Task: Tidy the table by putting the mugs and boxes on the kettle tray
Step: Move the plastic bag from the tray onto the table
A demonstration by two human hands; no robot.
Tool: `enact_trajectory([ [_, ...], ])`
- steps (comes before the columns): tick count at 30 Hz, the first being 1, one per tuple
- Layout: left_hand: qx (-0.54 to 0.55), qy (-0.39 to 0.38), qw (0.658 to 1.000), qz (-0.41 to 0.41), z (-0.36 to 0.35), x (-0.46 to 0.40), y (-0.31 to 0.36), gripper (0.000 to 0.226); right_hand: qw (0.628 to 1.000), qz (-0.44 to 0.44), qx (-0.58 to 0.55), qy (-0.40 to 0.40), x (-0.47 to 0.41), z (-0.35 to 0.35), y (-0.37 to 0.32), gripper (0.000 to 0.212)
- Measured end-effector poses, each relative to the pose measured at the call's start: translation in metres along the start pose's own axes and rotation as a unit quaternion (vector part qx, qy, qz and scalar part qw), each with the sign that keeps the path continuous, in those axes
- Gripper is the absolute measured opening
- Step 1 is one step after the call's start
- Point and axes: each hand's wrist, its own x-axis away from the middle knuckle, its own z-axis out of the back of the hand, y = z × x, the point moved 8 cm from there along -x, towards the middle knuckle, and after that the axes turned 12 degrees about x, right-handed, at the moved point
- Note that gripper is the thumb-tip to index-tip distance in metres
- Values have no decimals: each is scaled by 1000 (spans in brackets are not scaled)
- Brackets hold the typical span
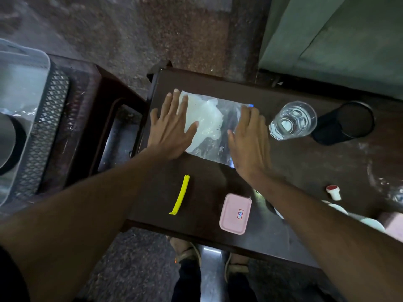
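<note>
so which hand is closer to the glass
Right. The right hand lies flat on the bag just beside the glass; the left hand presses the bag's far end.

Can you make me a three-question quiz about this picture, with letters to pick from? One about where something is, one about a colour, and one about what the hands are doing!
1. Where is the glass?
A. Between the plastic bag and the black cup
B. On the pink box
C. On the floor

2. What colour is the long clip on the table?
A. Red
B. Yellow
C. Blue

3. What are the hands doing?
A. Lifting the glass
B. Holding the clip
C. Lying flat on the bag

Answers:
1. A, the glass stands right of the bag with the black cup on its other side.
2. B, the clip is bright yellow.
3. C, the left hand and right hand lie with straight fingers on the bag's two ends.
</note>
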Motion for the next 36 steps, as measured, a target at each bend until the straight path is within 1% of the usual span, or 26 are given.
enact_trajectory([
  [2, -1, 28, 999, -15, 7, -5, 3, 79, 998, 65, 10, -22, -8, -8, -22, 56],
  [4, -11, 35, 999, -35, 7, -11, 6, 77, 992, 109, 20, -58, -15, -23, -41, 63],
  [7, -29, 20, 998, -45, -7, -11, 3, 76, 990, 114, 28, -75, -19, -40, -49, 67],
  [11, -51, -16, 998, -41, -25, -5, -10, 77, 987, 123, 41, -99, -11, -56, -40, 68],
  [14, -40, -17, 998, -45, -22, -4, -5, 76, 987, 137, 25, -82, -2, -46, -29, 63],
  [15, -38, -8, 998, -47, -18, -4, 0, 76, 989, 132, 12, -72, 2, -40, -24, 59],
  [17, -42, 18, 998, -49, -9, 1, 18, 77, 994, 92, -23, -57, 10, -25, -9, 52],
  [19, -40, 38, 997, -49, -4, 10, 47, 74, 996, 51, -38, -62, 23, -17, 7, 51],
  [21, -26, 41, 998, -47, -7, 18, 80, 62, 995, 47, -43, -70, 37, -11, 18, 50],
  [23, 6, 30, 999, -29, -17, 21, 108, 46, 994, 50, -60, -70, 48, -8, 27, 43],
  [25, 32, 2, 999, -5, -33, 21, 127, 40, 994, 33, -73, -75, 54, -9, 38, 36],
  [28, 38, -20, 999, 27, -54, 21, 139, 41, 992, -14, -81, -99, 61, -18, 55, 39],
  [30, 40, -14, 998, 40, -61, 21, 140, 40, 990, -20, -90, -106, 64, -21, 58, 42],
  [33, 70, 5, 996, 60, -64, 24, 135, 29, 989, -26, -104, -98, 65, -22, 60, 45],
  [36, 87, 7, 993, 77, -61, 27, 134, 22, 989, -39, -115, -79, 63, -19, 60, 46],
])
